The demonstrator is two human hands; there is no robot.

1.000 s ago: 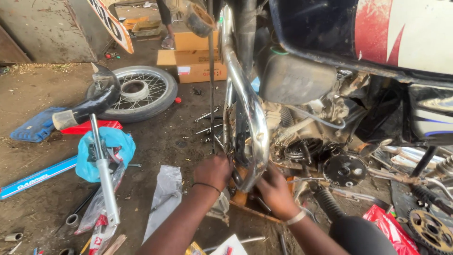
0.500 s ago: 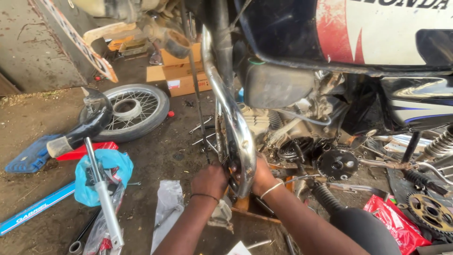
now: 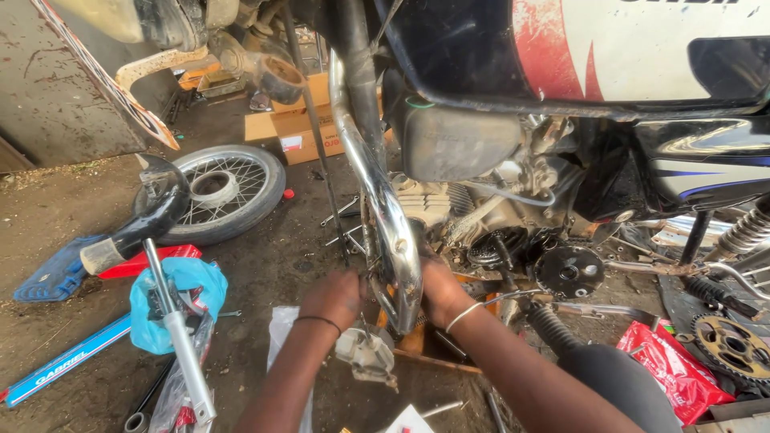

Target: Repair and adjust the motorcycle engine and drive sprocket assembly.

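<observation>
Hands — left hand, right hand — flank the curved chrome exhaust pipe; grip hidden, cannot tell.

Both forearms reach forward from bottom of view, converging. Left hand knuckles up, fingers curled down out of sight, dark band on wrist. Right hand just beside it, fingers hidden, metal bangle on wrist.

Single head-worn view, looking steeply down and forward, close range. Left hand and right hand lower centre; motorcycle engine just above them, dirt floor left of hands.
</observation>
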